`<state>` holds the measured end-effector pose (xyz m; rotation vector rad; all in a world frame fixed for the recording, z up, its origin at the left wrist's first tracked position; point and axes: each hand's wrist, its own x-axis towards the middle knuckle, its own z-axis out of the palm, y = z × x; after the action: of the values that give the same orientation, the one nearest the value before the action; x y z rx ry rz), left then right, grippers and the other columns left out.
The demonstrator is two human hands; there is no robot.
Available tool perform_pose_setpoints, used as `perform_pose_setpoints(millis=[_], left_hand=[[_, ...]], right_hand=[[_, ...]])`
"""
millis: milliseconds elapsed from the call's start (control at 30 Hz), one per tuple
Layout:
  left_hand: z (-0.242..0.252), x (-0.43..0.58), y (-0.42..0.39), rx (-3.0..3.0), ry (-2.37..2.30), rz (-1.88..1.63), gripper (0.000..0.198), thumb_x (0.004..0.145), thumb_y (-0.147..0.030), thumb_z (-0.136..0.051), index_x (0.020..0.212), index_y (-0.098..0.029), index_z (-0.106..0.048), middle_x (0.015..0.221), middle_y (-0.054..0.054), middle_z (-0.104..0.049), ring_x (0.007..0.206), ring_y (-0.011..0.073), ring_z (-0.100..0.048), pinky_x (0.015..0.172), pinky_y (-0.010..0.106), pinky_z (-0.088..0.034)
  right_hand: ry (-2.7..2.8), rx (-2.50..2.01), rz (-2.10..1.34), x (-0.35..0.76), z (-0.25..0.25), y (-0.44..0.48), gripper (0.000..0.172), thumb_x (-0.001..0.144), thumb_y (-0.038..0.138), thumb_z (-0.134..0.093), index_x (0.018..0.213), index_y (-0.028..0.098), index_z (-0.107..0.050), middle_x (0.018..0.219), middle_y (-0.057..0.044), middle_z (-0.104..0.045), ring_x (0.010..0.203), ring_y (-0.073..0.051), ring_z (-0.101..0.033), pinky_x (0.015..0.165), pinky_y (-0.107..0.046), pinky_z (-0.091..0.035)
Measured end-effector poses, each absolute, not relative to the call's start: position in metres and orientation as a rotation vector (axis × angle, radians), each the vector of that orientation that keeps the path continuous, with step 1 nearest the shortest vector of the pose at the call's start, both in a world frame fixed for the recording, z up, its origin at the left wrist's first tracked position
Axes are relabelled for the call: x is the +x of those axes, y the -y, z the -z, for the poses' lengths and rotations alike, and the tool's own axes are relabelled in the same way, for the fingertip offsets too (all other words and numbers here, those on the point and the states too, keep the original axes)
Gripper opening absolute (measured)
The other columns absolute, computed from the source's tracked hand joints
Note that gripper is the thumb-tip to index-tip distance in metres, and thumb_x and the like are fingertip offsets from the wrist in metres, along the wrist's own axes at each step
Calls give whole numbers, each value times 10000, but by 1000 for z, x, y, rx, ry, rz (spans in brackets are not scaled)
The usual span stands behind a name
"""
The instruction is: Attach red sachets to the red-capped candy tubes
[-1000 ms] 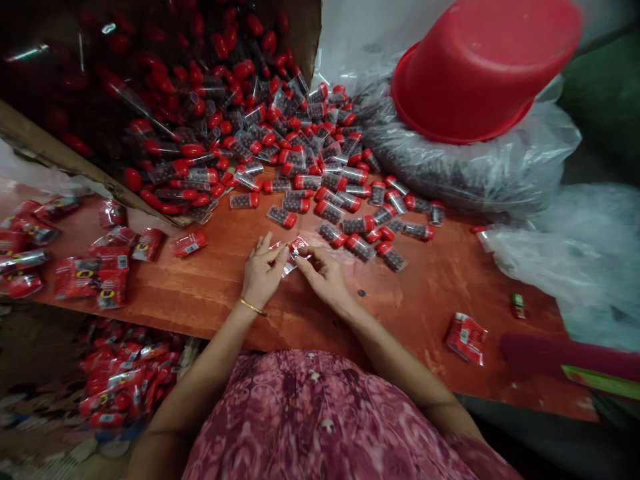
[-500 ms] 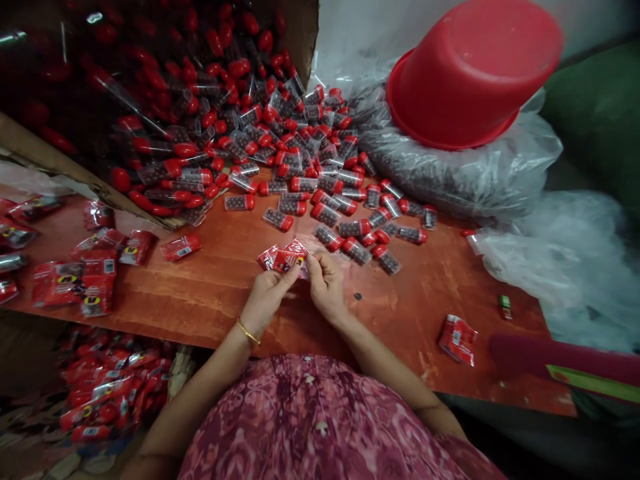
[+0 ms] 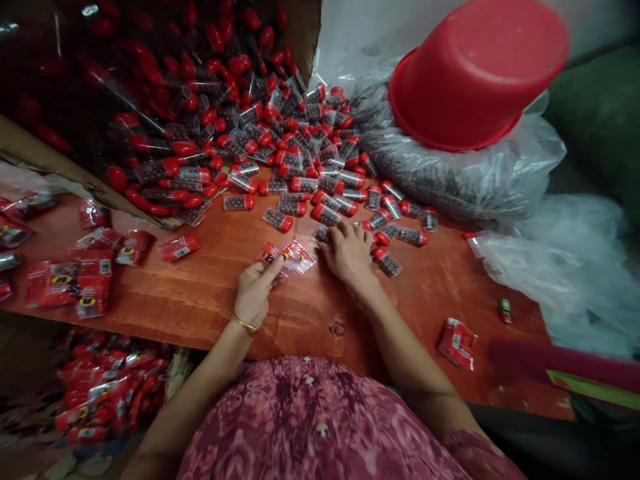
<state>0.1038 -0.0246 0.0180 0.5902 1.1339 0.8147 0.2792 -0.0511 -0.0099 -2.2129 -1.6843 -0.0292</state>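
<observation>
My left hand [image 3: 256, 290], with a gold bangle at the wrist, pinches a few flat red-and-clear printed plastic packets [image 3: 299, 259] between thumb and fingers. Over the near edge of the pile of small clear tubes, my right hand [image 3: 350, 257] reaches palm down with its fingers apart. Its fingertips touch or hover over the tubes there; the hand partly hides them. A clear tube with a red cap [image 3: 387, 261] and dark round pieces inside lies just right of that hand. A small dark loop [image 3: 337, 329] rests on the table below my hands.
A cardboard box [image 3: 90, 177] on its side spills red-capped tubes onto the reddish table [image 3: 200, 300]. Filled red packets [image 3: 93, 287] lie at left, more in a heap [image 3: 110, 387] below. A red tub [image 3: 465, 80] sits on a plastic sack [image 3: 450, 173]; one packet [image 3: 457, 343] lies right.
My right hand has let go of the packets and moved right and forward to the tubes. My left hand keeps the packets. The dark loop has come to rest on the table.
</observation>
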Motion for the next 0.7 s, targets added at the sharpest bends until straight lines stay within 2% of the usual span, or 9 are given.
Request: perform_pose_setpoints(millis=[167, 233, 333, 400, 467, 533, 600, 700], left_hand=[[-17, 104, 28, 566, -1101, -712, 427, 396, -429, -827, 663, -141, -658, 644, -5, -674, 551, 73, -582, 518, 173, -457], [-15, 104, 29, 570, -1095, -696, 422, 402, -426, -824, 670, -145, -659, 636, -9, -671, 539, 72, -581, 511, 177, -459], [-12, 104, 28, 626, -1132, -712, 423, 396, -452, -819, 606, -131, -642, 569, -12, -645, 506, 66, -562, 495, 173, -437], [-12, 105, 28, 670, -1146, -744, 431, 383, -469, -818, 554, -125, -622, 531, -15, -626, 493, 61, -545, 495, 173, -424], [-14, 107, 27, 691, -1139, -777, 435, 374, -473, -819, 532, -122, -616, 535, -15, -627, 504, 58, -535, 507, 173, -419], [-17, 108, 28, 685, -1126, -787, 434, 371, -472, -820, 525, -122, -615, 546, -11, -632, 526, 62, -535, 517, 174, -417], [-19, 108, 29, 663, -1119, -774, 435, 376, -475, -819, 532, -123, -615, 533, -11, -626, 529, 70, -540, 511, 177, -414], [-20, 108, 31, 618, -1109, -748, 435, 402, -475, -815, 587, -131, -624, 524, -16, -621, 497, 73, -542, 480, 178, -407]], right_hand=[[2018, -2092, 133, 304, 19, 75, 322, 864, 136, -431, 1075, 270, -634, 1277, -61, -540, 1223, -278, -364, 984, -488, -229], [1988, -2060, 184, 307, 20, 94, 325, 869, 132, -419, 1055, 278, -642, 1272, -55, -544, 1209, -260, -386, 972, -459, -262], [1732, -2148, 229, 306, 21, 115, 262, 889, 249, -432, 1046, 192, -634, 1051, -108, -645, 981, -227, -528, 852, -368, -381], [1563, -2256, 223, 298, 21, 120, 328, 883, 372, -440, 1029, 140, -621, 849, -107, -663, 801, -215, -557, 741, -329, -416], [1497, -2341, 214, 287, 20, 117, 451, 846, 483, -461, 1070, 113, -588, 828, -116, -657, 759, -228, -559, 691, -325, -419], [1522, -2382, 210, 276, 20, 108, 561, 797, 540, -497, 1131, 91, -546, 937, -159, -646, 813, -257, -562, 696, -342, -420], [1567, -2404, 187, 269, 21, 99, 542, 793, 489, -514, 1144, 76, -535, 999, -194, -627, 848, -278, -559, 707, -359, -421], [1543, -2400, 88, 270, 22, 93, 354, 810, 298, -467, 1061, 73, -576, 942, -197, -635, 815, -270, -566, 694, -362, -425]])
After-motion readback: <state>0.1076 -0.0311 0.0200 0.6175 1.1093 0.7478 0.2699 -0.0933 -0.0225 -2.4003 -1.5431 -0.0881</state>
